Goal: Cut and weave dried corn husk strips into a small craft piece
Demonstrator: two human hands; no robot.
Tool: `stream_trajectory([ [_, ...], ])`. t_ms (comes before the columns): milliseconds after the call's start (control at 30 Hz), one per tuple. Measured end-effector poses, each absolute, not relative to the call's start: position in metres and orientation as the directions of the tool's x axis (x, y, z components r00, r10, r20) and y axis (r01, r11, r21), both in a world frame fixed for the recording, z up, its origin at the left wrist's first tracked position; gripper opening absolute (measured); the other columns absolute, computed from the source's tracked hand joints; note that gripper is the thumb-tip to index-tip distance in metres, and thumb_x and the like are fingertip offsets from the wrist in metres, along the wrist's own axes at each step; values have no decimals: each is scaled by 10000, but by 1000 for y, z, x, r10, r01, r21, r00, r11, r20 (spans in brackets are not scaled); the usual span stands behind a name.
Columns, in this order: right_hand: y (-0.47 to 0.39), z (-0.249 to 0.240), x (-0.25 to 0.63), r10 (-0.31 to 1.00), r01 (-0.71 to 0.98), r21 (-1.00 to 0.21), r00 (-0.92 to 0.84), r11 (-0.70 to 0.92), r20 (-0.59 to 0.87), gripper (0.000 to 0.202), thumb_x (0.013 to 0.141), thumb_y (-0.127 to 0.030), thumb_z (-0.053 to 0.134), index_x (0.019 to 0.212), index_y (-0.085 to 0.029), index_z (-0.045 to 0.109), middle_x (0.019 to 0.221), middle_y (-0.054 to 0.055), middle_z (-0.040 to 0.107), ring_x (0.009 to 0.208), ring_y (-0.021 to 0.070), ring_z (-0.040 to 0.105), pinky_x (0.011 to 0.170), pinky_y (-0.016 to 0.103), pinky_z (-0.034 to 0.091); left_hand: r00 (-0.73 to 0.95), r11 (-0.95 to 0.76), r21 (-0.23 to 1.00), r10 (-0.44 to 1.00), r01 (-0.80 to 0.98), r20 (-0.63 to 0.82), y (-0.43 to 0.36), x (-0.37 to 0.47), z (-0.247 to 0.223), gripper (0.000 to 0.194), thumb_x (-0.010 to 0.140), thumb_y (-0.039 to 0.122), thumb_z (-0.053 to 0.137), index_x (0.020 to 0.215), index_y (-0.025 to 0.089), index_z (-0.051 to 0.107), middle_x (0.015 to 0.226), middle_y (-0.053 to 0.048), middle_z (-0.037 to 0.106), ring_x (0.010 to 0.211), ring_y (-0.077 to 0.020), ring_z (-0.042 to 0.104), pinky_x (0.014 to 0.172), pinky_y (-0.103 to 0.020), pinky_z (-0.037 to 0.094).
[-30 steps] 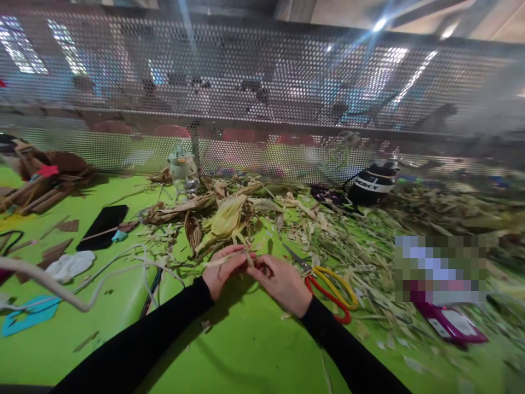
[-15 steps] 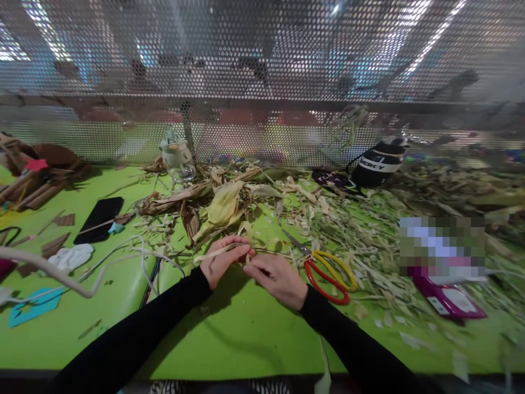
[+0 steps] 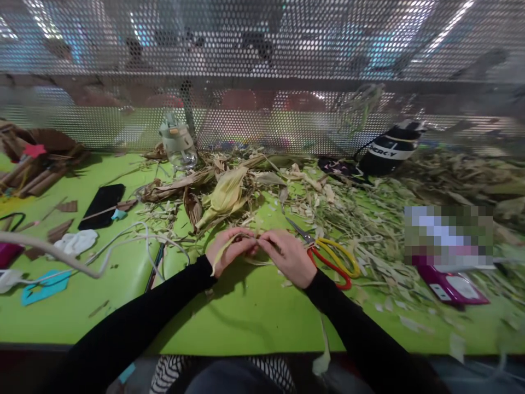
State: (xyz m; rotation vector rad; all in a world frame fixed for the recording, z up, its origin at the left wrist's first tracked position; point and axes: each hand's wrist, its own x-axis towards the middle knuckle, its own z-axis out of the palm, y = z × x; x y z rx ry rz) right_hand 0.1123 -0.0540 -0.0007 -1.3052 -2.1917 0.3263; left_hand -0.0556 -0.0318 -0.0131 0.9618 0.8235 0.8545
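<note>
Just above the green table, my left hand (image 3: 230, 253) is closed on a pale strip of corn husk (image 3: 219, 257), whose loose end curls over the back of the fingers. My right hand (image 3: 290, 258) pinches at the same spot, its fingertips meeting those of the left. What lies between the fingertips is mostly hidden. Beyond the hands rests a bundle of yellow-green corn husk (image 3: 225, 194). Scissors (image 3: 334, 260) with red and yellow handles lie by my right wrist, their blades open a little.
Husk scraps (image 3: 369, 235) cover the right side. A clear bottle (image 3: 179, 145) and a black bottle (image 3: 389, 150) stand before a perforated metal screen (image 3: 254, 126). On the left are a black phone (image 3: 102, 205), white cables (image 3: 102, 262) and brown cardboard pieces (image 3: 45, 164). A magenta device (image 3: 451, 287) lies at right.
My hands have come together at the fingertips, and the husk strip now droops over my left hand instead of pointing left. The view has tilted down slightly.
</note>
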Motion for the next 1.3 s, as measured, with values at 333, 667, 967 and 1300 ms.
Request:
stream_trajectory([
  [333, -50, 0, 124, 948, 719, -617, -257, 319, 190, 301, 936, -388, 394, 816, -173, 567, 767, 29, 613, 674, 141, 543, 594, 253, 426, 421, 450, 812, 861, -373, -284, -27, -58, -13, 232, 632, 228, 733, 787, 119, 598, 694, -66, 698, 624, -136, 634, 636, -257, 492],
  [667, -48, -3, 130, 925, 733, -573, -218, 366, 312, 262, 916, -399, 448, 921, -181, 594, 861, 54, 664, 754, 172, 608, 658, 318, 492, 461, 481, 785, 840, -391, -285, -29, -59, -13, 205, 704, 226, 711, 881, 149, 640, 853, -84, 722, 775, -175, 676, 800, -308, 523],
  [967, -53, -7, 122, 809, 757, -413, -252, 507, 532, 304, 865, -471, 514, 796, -183, 584, 836, 64, 652, 813, 208, 584, 755, 390, 471, 455, 491, 754, 844, -437, -286, -27, -60, -15, 259, 700, 213, 727, 905, 128, 595, 855, -75, 719, 755, -139, 676, 762, -270, 535],
  [1300, -59, -19, 100, 821, 702, -427, -460, 570, 339, 319, 946, -332, 393, 695, -178, 517, 642, 17, 550, 612, 144, 483, 604, 293, 423, 337, 391, 763, 911, -514, -239, -29, -57, -12, 300, 645, 187, 762, 850, 147, 547, 849, -49, 723, 759, -121, 667, 727, -237, 509],
])
